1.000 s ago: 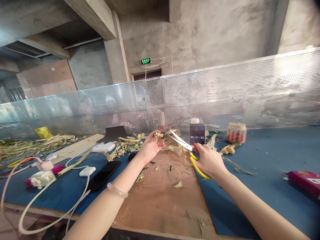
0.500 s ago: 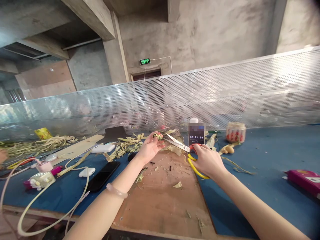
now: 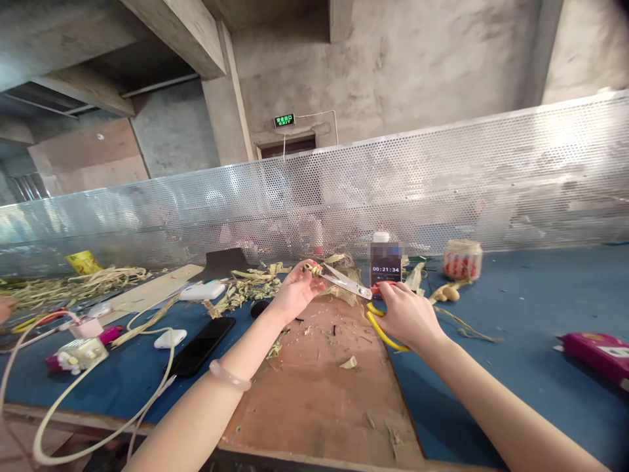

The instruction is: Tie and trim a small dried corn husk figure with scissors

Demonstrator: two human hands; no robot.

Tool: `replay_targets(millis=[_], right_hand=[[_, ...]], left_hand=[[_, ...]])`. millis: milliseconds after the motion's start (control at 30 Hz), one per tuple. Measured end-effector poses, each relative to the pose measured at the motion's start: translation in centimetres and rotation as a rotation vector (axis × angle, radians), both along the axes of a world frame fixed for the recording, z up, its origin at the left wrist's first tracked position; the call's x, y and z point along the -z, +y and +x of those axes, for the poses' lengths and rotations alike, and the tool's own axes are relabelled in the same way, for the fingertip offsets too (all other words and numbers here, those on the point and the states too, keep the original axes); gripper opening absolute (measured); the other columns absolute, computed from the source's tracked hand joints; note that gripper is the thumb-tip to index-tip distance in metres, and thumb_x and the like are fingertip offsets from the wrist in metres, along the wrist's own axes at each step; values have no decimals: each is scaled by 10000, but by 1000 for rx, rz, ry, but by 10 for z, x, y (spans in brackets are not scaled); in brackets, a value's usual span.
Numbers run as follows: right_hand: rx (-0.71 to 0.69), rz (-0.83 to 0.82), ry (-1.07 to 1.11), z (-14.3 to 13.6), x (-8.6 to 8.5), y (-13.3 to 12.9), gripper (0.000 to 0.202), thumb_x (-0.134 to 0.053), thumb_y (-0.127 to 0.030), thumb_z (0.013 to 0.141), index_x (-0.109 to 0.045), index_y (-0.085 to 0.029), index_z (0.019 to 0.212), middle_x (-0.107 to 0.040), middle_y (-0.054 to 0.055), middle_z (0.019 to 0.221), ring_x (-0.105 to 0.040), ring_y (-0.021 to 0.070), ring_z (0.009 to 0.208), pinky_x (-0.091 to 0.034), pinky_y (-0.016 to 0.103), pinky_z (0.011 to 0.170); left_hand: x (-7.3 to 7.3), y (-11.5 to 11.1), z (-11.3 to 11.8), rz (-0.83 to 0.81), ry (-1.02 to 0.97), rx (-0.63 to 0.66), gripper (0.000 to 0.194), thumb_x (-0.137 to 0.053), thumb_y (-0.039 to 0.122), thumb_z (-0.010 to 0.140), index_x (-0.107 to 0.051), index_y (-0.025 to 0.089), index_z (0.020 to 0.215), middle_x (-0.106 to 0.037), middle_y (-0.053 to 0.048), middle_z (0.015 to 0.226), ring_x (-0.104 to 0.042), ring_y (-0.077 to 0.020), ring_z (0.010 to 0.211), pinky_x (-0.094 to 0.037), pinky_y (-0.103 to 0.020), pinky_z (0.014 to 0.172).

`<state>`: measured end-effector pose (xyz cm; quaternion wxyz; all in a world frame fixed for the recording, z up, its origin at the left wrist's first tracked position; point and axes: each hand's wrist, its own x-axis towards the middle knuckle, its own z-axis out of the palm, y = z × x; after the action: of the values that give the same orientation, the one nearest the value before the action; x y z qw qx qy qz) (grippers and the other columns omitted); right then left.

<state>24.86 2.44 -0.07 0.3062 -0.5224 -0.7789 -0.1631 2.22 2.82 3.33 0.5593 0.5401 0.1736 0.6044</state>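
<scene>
My left hand (image 3: 296, 290) is closed around a small greenish-yellow bundle (image 3: 312, 269) that looks like knotted or braided dried plant strips. My right hand (image 3: 410, 314) grips a pair of scissors (image 3: 350, 284) with red and yellow handles. The blades are parted and point left, their tips close by the bundle at my left fingertips. Whether a blade touches the bundle I cannot tell. Below both hands lies a brown board (image 3: 319, 393) strewn with plant scraps, including a pale husk bit (image 3: 348, 362).
Dried plant pieces (image 3: 250, 288) lie left of my hands. A phone showing a timer (image 3: 386, 270) stands behind the scissors. To the right are a jar (image 3: 462, 260) and a magenta box (image 3: 597, 354). A dark phone (image 3: 204, 346) and white cables (image 3: 42, 419) lie left.
Both hands keep nearly the same place, with only a very slight shift. The scissors' blades stay parted beside the bundle.
</scene>
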Motion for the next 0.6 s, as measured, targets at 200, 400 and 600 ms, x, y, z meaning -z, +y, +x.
replay_targets(millis=[200,400,600], right_hand=[[-9,28,-19,-2,-1,-2,244,-492,-362,704,-508,-212,896,-635,67,934,-547,216,907,-365,265,545],[-7,44,-23,-3,0,-1,234,-488,-367,708,-505,-212,882,-638,57,898,-552,215,890,-351,266,530],[-25,41,-5,-2,1,-1,222,-471,-384,721,-499,-216,863,-635,54,861,-551,219,884,-334,264,519]], left_hand=[[2,1,1,6,-12,-6,117,-598,142,766,-594,203,865,-604,-10,925,-609,-135,738,-485,-317,741],[2,1,0,7,-13,9,117,-602,144,764,-591,208,861,-609,-3,917,-610,-135,750,-493,-314,743],[1,-1,1,-22,-49,4,102,-606,139,761,-586,201,839,-613,-7,905,-617,-139,736,-497,-314,723]])
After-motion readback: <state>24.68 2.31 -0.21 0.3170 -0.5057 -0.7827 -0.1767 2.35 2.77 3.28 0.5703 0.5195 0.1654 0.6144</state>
